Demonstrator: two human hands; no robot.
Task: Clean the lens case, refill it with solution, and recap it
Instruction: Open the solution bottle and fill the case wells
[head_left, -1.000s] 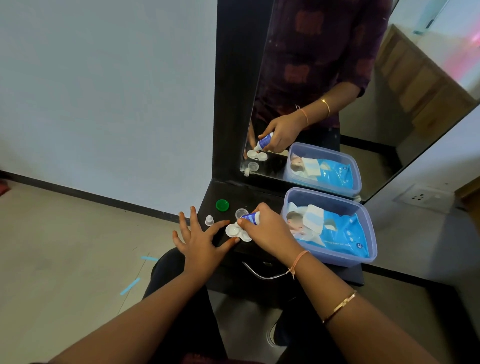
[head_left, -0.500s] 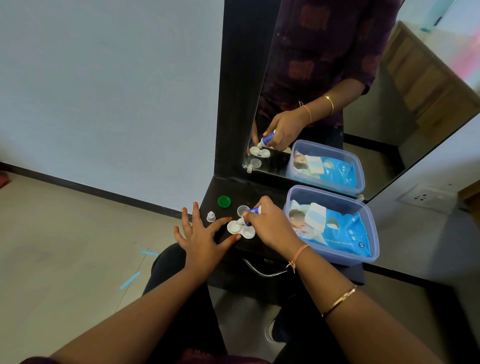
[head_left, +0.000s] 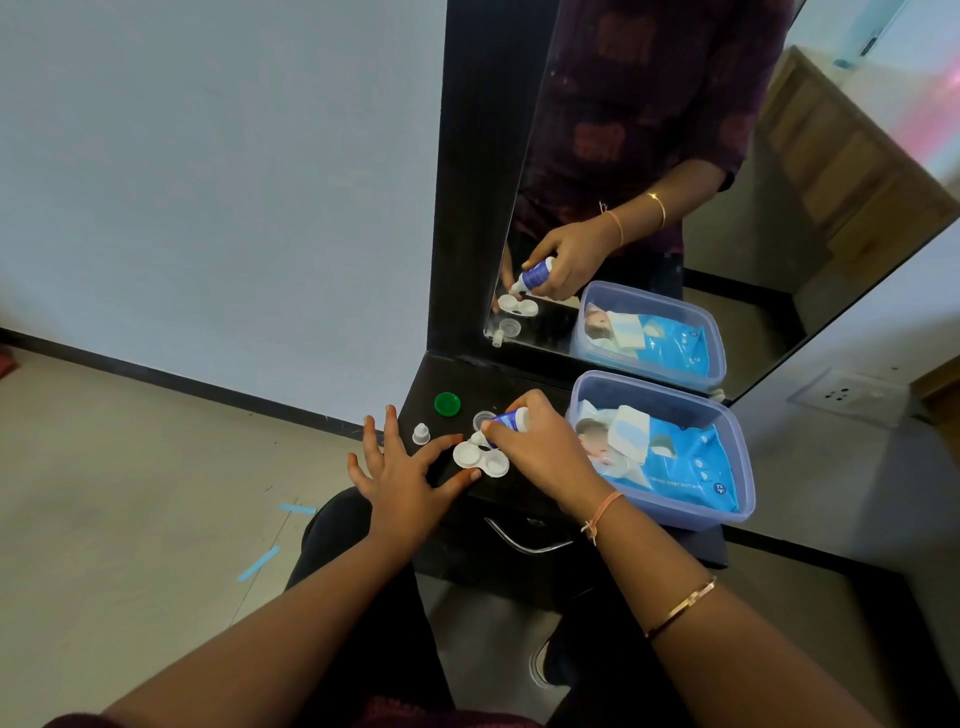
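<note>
The lens case (head_left: 480, 460) lies on the dark shelf (head_left: 467, 379) directly between my hands, both wells uncapped and facing up, its long axis running left to right in front of me. My right hand (head_left: 540, 452) grips the solution bottle (head_left: 509, 418), tipped nozzle-down over the left well, so this hand is the one that has to shift toward the right well, a short move along that axis. My left hand (head_left: 400, 478) is spread flat with straight fingers, forefinger and thumb bracketing the case's left end to steady it. Behind the case sit the green cap (head_left: 447, 404), a clear cap (head_left: 482, 417) partly hidden by the bottle, and the bottle's small white cap (head_left: 421, 434), all nearer my left hand for recapping. The plastic tub (head_left: 691, 517) of wipes stands just right of my right hand, leaving little room on that side.
</note>
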